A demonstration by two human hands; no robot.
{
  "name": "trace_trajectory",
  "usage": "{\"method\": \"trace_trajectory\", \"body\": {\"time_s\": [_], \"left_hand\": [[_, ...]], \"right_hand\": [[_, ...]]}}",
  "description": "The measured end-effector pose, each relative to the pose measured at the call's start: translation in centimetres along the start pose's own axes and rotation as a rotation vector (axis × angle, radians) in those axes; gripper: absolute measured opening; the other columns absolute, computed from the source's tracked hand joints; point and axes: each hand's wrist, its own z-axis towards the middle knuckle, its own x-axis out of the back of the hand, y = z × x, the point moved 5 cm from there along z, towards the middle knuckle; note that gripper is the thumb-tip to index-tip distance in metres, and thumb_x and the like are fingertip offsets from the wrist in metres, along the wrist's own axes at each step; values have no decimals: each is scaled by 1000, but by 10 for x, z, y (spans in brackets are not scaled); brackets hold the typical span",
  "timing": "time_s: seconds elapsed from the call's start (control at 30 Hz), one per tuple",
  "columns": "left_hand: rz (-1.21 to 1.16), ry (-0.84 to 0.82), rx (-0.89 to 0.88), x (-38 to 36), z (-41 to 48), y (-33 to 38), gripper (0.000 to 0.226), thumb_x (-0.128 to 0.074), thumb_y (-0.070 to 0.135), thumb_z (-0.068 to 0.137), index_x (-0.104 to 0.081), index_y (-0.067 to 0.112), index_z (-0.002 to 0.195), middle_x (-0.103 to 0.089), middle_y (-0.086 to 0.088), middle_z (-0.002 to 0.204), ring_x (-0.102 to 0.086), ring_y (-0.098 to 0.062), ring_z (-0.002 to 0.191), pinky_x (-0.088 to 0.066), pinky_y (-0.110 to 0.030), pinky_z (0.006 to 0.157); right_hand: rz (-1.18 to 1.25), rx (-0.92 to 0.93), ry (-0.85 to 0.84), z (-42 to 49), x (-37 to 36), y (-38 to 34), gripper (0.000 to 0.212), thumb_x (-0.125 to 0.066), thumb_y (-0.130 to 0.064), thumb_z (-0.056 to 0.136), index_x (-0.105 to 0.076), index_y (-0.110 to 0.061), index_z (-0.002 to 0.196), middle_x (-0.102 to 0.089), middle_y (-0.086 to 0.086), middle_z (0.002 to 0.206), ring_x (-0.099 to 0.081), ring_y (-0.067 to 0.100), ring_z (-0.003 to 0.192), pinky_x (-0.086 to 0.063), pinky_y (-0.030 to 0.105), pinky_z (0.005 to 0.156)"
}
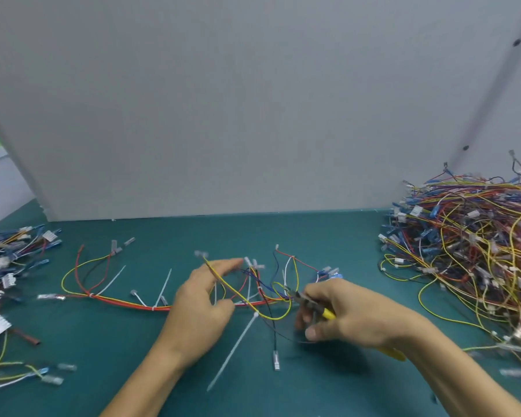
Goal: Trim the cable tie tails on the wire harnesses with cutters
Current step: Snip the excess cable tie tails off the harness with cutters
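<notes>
A wire harness (151,307) of red, yellow, black, blue and white leads lies stretched across the middle of the teal counter (328,236), parallel to its far edge. White cable ties bind it at several spots, and their untrimmed tails (235,347) stick out long and straight, one pointing toward the near edge. The left hand (203,302) rests on the harness, grip released and fingers straight, with a yellow lead crossing them. The right hand (355,314) has its grip clenched round the yellow-handled cutters (328,314), whose tip sits among the leads. The terminals are too blurred to read. A big tangled pile (478,245) of harnesses fills the right edge, and a smaller heap (9,260) sits at the left edge.
</notes>
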Motion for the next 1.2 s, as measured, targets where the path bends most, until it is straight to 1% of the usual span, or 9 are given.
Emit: {"method": "trace_trajectory", "body": {"time_s": [0.13, 0.2, 0.3, 0.43, 0.57, 0.73, 0.9, 1.1, 1.2], "left_hand": [[-851, -33, 161, 21, -6, 17, 47, -61, 5, 63, -67, 13, 110, -70, -8, 103, -65, -22, 94, -47, -34, 74], [-933, -57, 242, 27, -16, 19, 31, -68, 14, 71, -71, 12, 101, -68, -9, 90, -67, -23, 81, -52, -36, 64], [-731, -30, 328, 30, -36, 9, 26, -72, 14, 61, -75, 11, 86, -68, -11, 79, -67, -20, 68, -58, -31, 59], [-295, -55, 344, 25, -61, -5, 16, -73, 8, 73, -76, 19, 85, -73, -6, 82, -67, -13, 74, -53, -29, 73], [52, -136, 177, 11, -70, 4, 14, -71, 18, 83, -74, 30, 90, -72, 19, 92, -65, 5, 86, -44, -5, 76], [269, -248, -108, -21, -59, 22, 20, -70, 27, 85, -69, 32, 104, -64, 25, 94, -58, 6, 93, -40, -7, 81], [375, -133, -218, -28, -33, 14, 25, -69, 21, 85, -68, 28, 109, -59, 22, 99, -54, 6, 91, -37, -7, 85], [572, -104, -257, -33, -1, -2, 31, -66, 21, 87, -65, 31, 116, -57, 15, 111, -50, -10, 107, -37, -27, 91], [625, -143, -257, -36, 5, -11, 29, -61, 25, 91, -65, 36, 117, -58, 16, 112, -50, -11, 107, -36, -28, 88]], "right_hand": [[-156, -55, 44, -5, 4, 7, 14, -72, -21, 77, -58, -18, 80, -64, -3, 82, -56, 12, 75, -45, 28, 70], [-265, -105, 52, -10, 7, 14, 17, -71, -24, 75, -54, -22, 75, -59, -9, 72, -51, 5, 66, -41, 23, 62], [-303, -147, 73, -16, 9, 21, 21, -71, -27, 75, -51, -24, 72, -60, -8, 72, -53, 7, 68, -39, 22, 60], [-232, -160, 91, -19, 7, 21, 16, -70, -28, 78, -55, -22, 77, -61, -7, 76, -54, 9, 71, -39, 20, 58], [-187, -166, 94, -22, 5, 21, 13, -68, -29, 82, -57, -21, 83, -61, -8, 78, -52, 5, 68, -38, 18, 58], [-176, -169, 79, -19, 4, 21, 13, -66, -30, 83, -59, -20, 86, -64, -5, 85, -57, 10, 77, -43, 25, 68], [-248, -172, 141, -22, 12, 13, 15, -64, -30, 82, -55, -20, 87, -60, -5, 82, -55, 16, 78, -45, 30, 69], [-440, 225, 129, -38, 13, -43, 22, -61, -21, 82, -42, -32, 83, -45, -18, 92, -44, 4, 83, -39, 27, 75], [-602, 425, -25, -41, -21, -60, 23, -62, -16, 80, -58, -33, 94, -47, -15, 108, -51, 15, 88, -41, 33, 70]]}}
